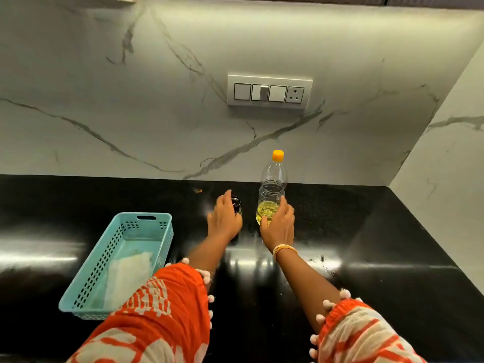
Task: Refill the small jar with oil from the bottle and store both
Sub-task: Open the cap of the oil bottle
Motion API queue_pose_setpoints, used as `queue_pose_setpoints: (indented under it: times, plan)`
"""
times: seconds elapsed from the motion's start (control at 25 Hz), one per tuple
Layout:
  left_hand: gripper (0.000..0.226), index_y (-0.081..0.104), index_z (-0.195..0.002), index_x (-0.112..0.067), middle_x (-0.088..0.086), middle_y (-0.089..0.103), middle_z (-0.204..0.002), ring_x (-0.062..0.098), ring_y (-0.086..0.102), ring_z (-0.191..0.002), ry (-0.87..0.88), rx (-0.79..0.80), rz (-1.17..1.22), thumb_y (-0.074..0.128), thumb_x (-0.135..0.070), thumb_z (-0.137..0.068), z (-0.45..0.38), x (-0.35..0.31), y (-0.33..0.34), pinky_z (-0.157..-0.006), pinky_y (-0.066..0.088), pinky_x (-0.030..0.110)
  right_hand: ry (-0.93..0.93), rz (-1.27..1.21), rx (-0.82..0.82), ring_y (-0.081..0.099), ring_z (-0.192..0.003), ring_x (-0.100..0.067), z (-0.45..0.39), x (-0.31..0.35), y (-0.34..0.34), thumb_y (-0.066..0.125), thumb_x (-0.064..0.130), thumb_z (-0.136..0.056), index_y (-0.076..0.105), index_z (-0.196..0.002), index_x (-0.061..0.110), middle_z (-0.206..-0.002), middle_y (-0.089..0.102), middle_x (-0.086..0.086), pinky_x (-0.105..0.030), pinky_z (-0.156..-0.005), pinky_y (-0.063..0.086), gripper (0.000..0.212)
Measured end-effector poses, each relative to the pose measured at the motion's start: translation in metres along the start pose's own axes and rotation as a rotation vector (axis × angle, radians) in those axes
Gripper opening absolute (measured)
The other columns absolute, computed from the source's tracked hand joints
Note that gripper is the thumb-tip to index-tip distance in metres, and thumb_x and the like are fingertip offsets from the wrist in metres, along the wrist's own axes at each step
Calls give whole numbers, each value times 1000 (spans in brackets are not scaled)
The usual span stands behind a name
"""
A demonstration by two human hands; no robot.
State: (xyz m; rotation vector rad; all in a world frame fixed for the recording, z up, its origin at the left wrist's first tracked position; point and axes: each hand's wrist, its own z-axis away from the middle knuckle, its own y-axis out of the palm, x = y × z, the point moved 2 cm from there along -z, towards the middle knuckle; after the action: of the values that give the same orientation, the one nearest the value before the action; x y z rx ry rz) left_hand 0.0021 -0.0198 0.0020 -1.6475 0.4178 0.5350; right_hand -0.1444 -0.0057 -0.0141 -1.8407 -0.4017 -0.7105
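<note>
Just right of the dark lid [236,203] the left hand [224,218] covers, the right hand [279,224] wraps its grip low round the open, light, slippery jar [269,203], best held mid-body, before the capped oil bottle [275,169].

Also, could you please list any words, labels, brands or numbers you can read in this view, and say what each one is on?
None can be read.
Oil bottle: clear, orange cap, no label in view.
Small jar: embossed marks in the plastic, too blurred to read.
Switch panel: plain switches and a socket, no lettering visible.
Blue basket: no text.
</note>
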Motion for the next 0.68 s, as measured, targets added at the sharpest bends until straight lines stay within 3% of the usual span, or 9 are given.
queue_pose_setpoints:
  times: [0.12,0.28,0.52,0.68]
  plan:
    - [81,13,-152,-19,13,35,-150,33,41,-134,-204,43,197,62,-29,-88,-19,17,13,-105,38,49,149,-152,-37,45,-122,-33,-13,-6,11,72,29,-77,19,-148,11,-138,39,-16,-44,-98,45,90]
    - [92,20,-151,-16,14,38,-150,32,39,-136,-288,86,455,77,-28,-79,-52,37,33,-109,35,41,249,-228,40,44,-125,-31,-44,-21,32,82,40,-64,28,-144,15,-138,40,-11,-44,-102,44,100]
    - [78,54,-127,-20,3,65,-123,22,59,-116,-243,103,459,90,-33,-60,-75,56,53,-97,45,31,365,-449,75,54,-116,-23,-75,-38,54,90,37,-54,43,-132,21,-127,53,-2,-35,-96,47,93]
    - [65,67,-113,-22,-2,72,-107,17,64,-107,-227,83,452,91,-39,-55,-78,61,56,-96,50,33,376,-495,71,59,-103,-19,-79,-38,56,89,27,-59,52,-115,20,-107,58,3,-25,-83,44,67]
